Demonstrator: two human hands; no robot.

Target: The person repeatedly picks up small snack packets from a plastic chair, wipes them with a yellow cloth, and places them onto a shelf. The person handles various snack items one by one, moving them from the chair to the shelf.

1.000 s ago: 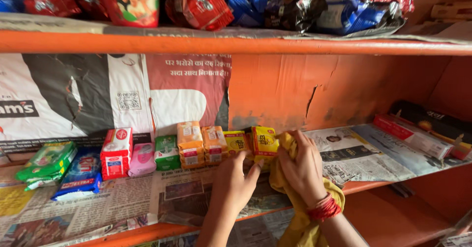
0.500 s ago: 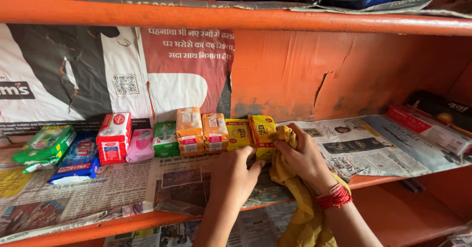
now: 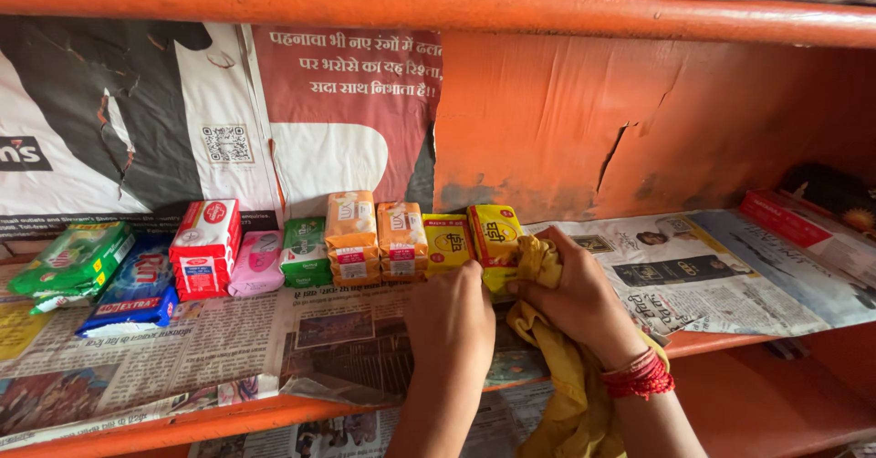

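A row of small soap packets stands on a newspaper-lined orange shelf (image 3: 730, 344). My left hand (image 3: 449, 319) rests palm down on the newspaper (image 3: 237, 339), its fingertips touching the flat yellow packet (image 3: 446, 242). My right hand (image 3: 575, 296) grips a yellow cloth (image 3: 566, 385) and presses against the upright yellow packet (image 3: 494, 232) at the row's right end. Red thread is wound around my right wrist. Left of these stand two orange packets (image 3: 376, 234), a green packet (image 3: 304, 250), a pink packet (image 3: 256, 264) and a red-and-white packet (image 3: 206, 246).
Blue packets (image 3: 130, 289) and green packets (image 3: 71, 259) lie at the far left. A poster (image 3: 219, 120) covers the back wall. A red box (image 3: 787, 219) and a dark packet (image 3: 835, 193) sit at the right. An upper shelf edge (image 3: 456, 6) runs overhead.
The view has tilted down and closer to the shelf; the upper shelf's goods have left view. Both hands stay at the yellow packets, the left shifted slightly right.
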